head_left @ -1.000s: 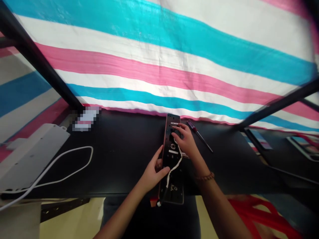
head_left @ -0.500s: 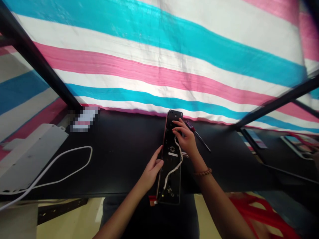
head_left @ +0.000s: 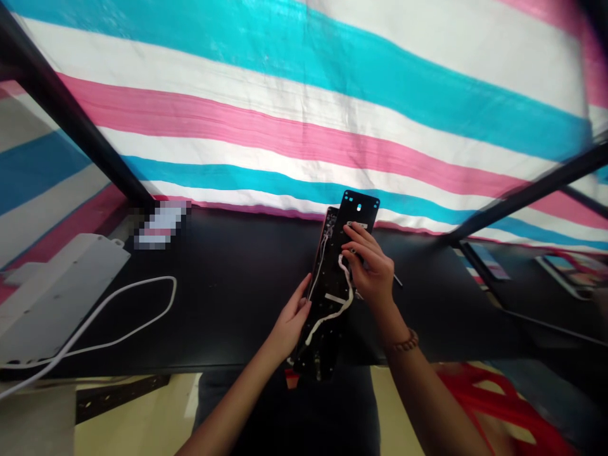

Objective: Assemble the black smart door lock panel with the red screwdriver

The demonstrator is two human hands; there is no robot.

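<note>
Your right grip [head_left: 357,244] looks nearly closed, pinching the upper part of the black plate [head_left: 360,204], which sits askew over a dark casing [head_left: 329,215]; the tabletop [head_left: 237,285] edge passes beneath the plate. Your left grip [head_left: 291,320] curls around the casing, left of the plate. Lift sharply and the thin white wires [head_left: 320,263], just left of the plate, could strain if joined to it; the white cable [head_left: 350,296] lying across it could snag. Two pale labels [head_left: 335,298] on it are unreadable.
</note>
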